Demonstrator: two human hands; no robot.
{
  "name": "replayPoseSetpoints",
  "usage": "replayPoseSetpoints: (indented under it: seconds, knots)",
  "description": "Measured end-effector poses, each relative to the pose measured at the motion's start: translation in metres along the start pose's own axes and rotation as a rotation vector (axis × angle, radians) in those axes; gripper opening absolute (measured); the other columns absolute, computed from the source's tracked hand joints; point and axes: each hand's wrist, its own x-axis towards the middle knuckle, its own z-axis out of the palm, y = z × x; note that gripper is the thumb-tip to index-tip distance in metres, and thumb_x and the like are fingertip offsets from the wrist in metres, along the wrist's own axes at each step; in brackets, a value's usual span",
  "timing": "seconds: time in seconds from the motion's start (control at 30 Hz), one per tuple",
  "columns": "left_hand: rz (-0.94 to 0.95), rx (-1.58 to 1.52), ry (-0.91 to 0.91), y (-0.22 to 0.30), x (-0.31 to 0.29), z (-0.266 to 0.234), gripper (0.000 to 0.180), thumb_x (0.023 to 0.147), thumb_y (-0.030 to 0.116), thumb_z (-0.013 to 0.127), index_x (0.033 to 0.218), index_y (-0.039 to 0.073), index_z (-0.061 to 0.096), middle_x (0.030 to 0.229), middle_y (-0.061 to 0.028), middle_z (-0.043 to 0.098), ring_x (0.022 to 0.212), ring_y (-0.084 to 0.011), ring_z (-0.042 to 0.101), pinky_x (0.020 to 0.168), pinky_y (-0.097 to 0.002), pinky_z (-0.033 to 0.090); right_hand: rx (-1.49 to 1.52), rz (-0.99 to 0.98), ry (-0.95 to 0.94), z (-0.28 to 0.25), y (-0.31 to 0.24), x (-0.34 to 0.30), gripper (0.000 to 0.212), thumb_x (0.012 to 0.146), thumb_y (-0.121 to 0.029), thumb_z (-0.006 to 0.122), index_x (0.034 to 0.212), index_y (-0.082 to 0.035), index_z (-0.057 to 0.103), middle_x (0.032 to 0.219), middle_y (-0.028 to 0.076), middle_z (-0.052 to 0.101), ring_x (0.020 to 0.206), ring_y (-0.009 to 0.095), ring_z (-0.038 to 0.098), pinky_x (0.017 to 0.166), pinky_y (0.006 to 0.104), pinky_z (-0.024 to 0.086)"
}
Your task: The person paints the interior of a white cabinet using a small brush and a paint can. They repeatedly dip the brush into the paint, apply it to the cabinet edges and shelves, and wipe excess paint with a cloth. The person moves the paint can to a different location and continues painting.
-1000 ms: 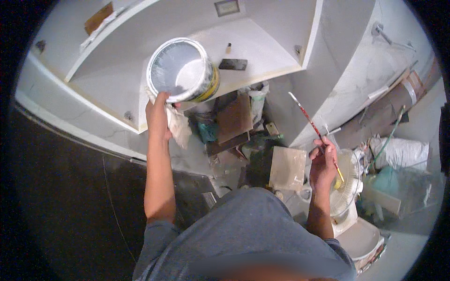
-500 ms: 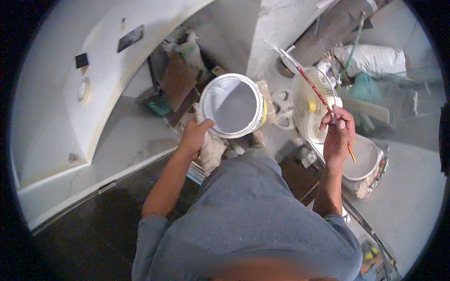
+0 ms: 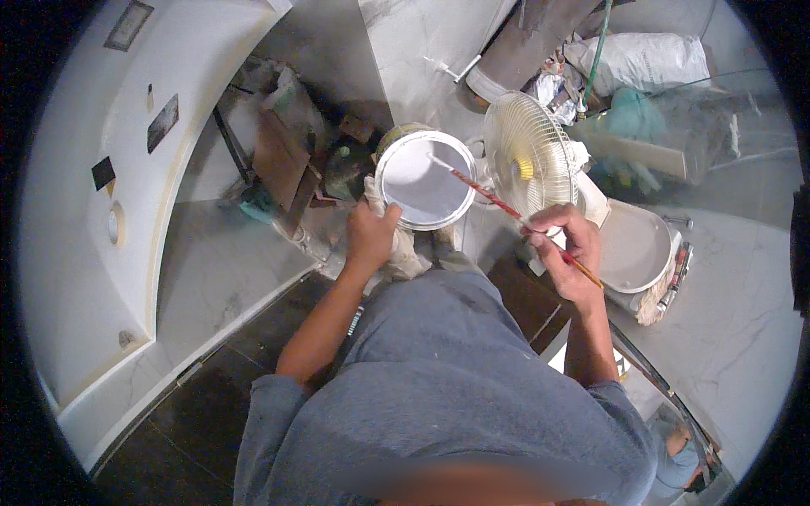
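Note:
My left hand (image 3: 371,238) grips the near left rim of a round white bucket (image 3: 426,226). A pale, stained rag (image 3: 410,260) hangs beneath that hand, beside the bucket. Smooth whitish-grey paint (image 3: 418,192) shows inside. Between the fingertips of my right hand (image 3: 575,257) is a thin paintbrush (image 3: 489,196) with a red, paint-flecked handle and a yellow end. Its white tip points up and left, over the bucket's opening. Whether the tip touches the paint I cannot tell.
A standing fan (image 3: 525,164) with a yellow hub is right of the bucket, near the brush. Beyond my right hand sits a whitish rounded basin (image 3: 637,249). A curved white panel (image 3: 126,278) with cutouts rises at left. Brown boards (image 3: 283,160) and a white sack (image 3: 645,63) lie farther back.
The paintbrush and my right hand have come left, bringing the tip from above the fan to over the bucket. My left hand keeps its grip on the rim. The view has shifted.

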Motion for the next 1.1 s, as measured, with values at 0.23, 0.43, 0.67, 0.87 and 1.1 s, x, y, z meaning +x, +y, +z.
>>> replayPoseSetpoints:
  seconds: [0.23, 0.43, 0.67, 0.87, 1.1]
  knots:
    - [0.095, 0.012, 0.109, 0.062, -0.009, -0.036, 0.037, 0.083, 0.023, 0.071, 0.106, -0.005, 0.068, 0.099, -0.0238, 0.073, 0.093, -0.0377, 0.071, 0.086, -0.0435, 0.053, -0.342, -0.197, -0.170, 0.037, -0.048, 0.051, 0.021, 0.087, -0.012, 0.062, 0.107, -0.006, 0.064, 0.095, 0.017, 0.068, 0.083, 0.038, 0.068, 0.071, 0.0457, 0.055]
    - [0.100, -0.030, 0.178, 0.073, -0.020, -0.042, 0.035, 0.083, 0.022, 0.069, 0.103, -0.006, 0.070, 0.096, -0.0234, 0.074, 0.089, -0.0374, 0.072, 0.083, -0.0428, 0.053, -0.517, -0.299, -0.154, 0.071, -0.050, 0.068, 0.023, 0.087, -0.012, 0.062, 0.108, -0.005, 0.068, 0.092, 0.014, 0.068, 0.080, 0.035, 0.067, 0.072, 0.0452, 0.053]
    - [0.107, 0.012, 0.162, 0.083, -0.040, -0.049, 0.034, 0.084, 0.021, 0.068, 0.103, -0.006, 0.070, 0.096, -0.0232, 0.074, 0.090, -0.0365, 0.072, 0.082, -0.0428, 0.053, -0.646, -0.399, -0.122, 0.086, -0.043, 0.073, 0.024, 0.087, -0.011, 0.064, 0.109, -0.005, 0.071, 0.094, 0.007, 0.071, 0.090, 0.025, 0.062, 0.081, 0.0402, 0.044]
    - [0.106, 0.007, 0.146, 0.073, -0.048, -0.048, 0.032, 0.084, 0.020, 0.068, 0.104, -0.006, 0.069, 0.095, -0.0225, 0.074, 0.090, -0.0355, 0.073, 0.081, -0.0423, 0.054, -0.697, -0.395, -0.124, 0.094, -0.033, 0.069, 0.023, 0.085, -0.011, 0.065, 0.106, -0.005, 0.072, 0.095, 0.006, 0.071, 0.090, 0.024, 0.062, 0.081, 0.0394, 0.042]
    - [0.146, -0.011, 0.131, 0.071, -0.051, -0.047, 0.033, 0.085, 0.022, 0.072, 0.104, -0.005, 0.069, 0.097, -0.0213, 0.074, 0.090, -0.0350, 0.072, 0.083, -0.0422, 0.054, -0.678, -0.374, -0.117, 0.096, -0.028, 0.065, 0.023, 0.085, -0.009, 0.065, 0.106, -0.006, 0.072, 0.095, 0.006, 0.071, 0.090, 0.024, 0.062, 0.081, 0.0397, 0.041]
